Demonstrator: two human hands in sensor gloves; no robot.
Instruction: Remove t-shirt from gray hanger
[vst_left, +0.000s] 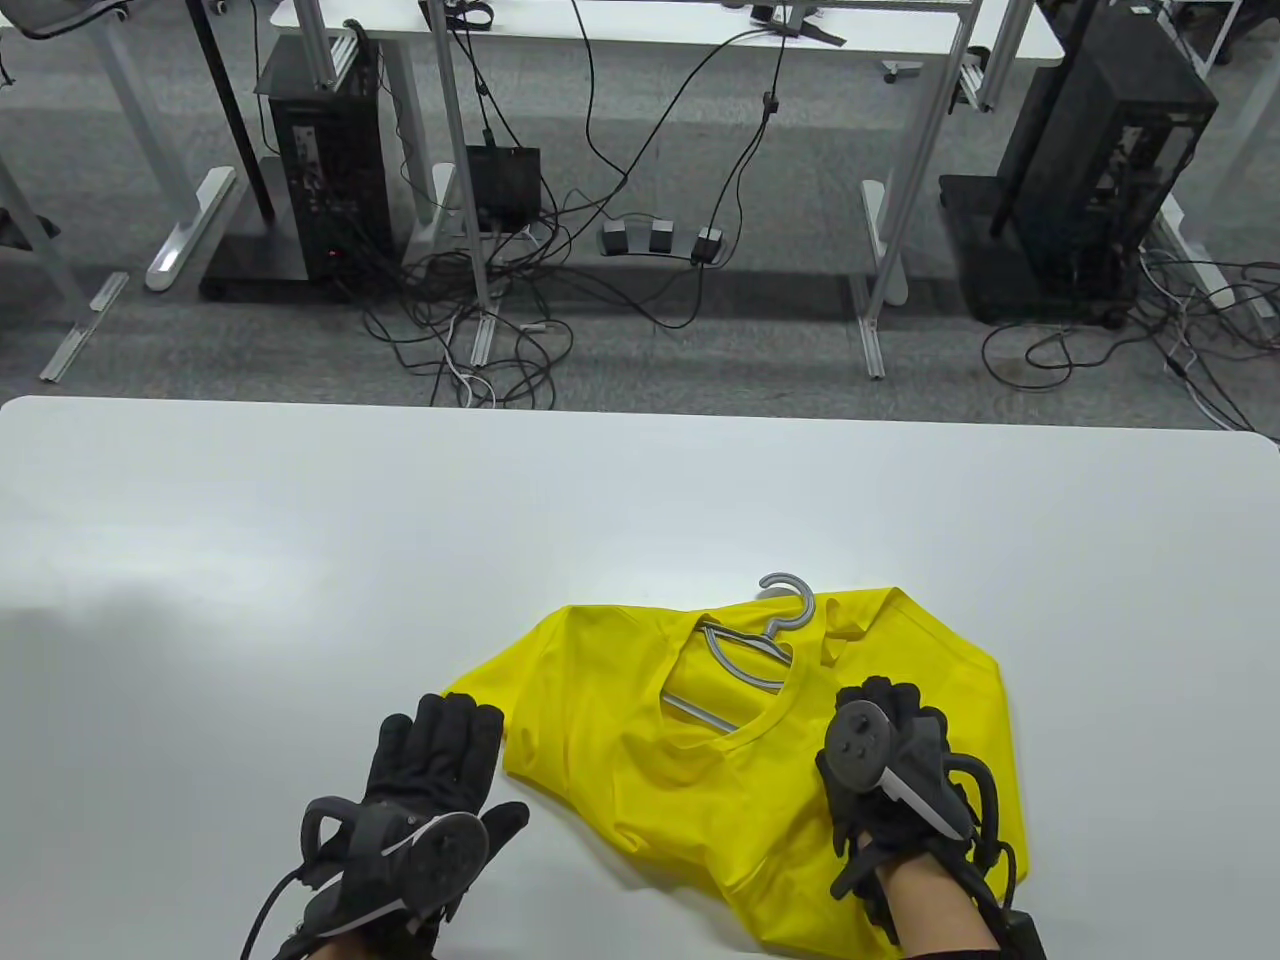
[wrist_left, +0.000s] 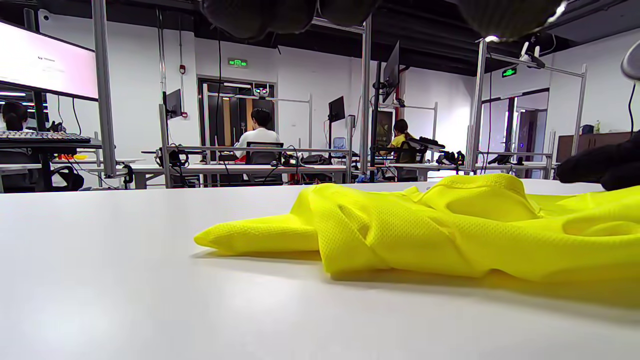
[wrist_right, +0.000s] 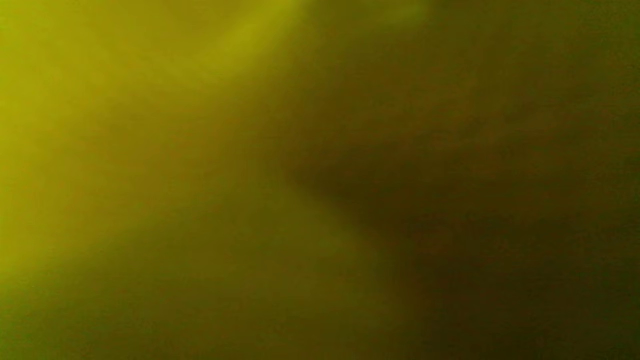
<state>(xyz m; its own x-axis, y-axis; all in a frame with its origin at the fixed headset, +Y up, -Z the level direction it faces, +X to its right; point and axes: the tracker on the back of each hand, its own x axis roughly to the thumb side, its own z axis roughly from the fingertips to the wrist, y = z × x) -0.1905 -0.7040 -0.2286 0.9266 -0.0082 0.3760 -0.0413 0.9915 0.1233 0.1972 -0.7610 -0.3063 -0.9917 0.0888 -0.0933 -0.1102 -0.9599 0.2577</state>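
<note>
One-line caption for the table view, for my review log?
Right hand rests on a yellow t-shirt with the gray hanger inside; left hand lies flat on the white table.

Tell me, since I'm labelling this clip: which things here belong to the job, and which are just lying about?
Job:
yellow t-shirt
gray hanger, still inside the shirt's neck
right hand, resting on the shirt
left hand, flat on the table beside the shirt

Lying about:
computer towers, cables on the floor beyond the white table

The hanger (vst_left: 745, 655) lies inside the t-shirt (vst_left: 690, 790) on the table (vst_left: 300, 560), apparently under its collar.
</note>
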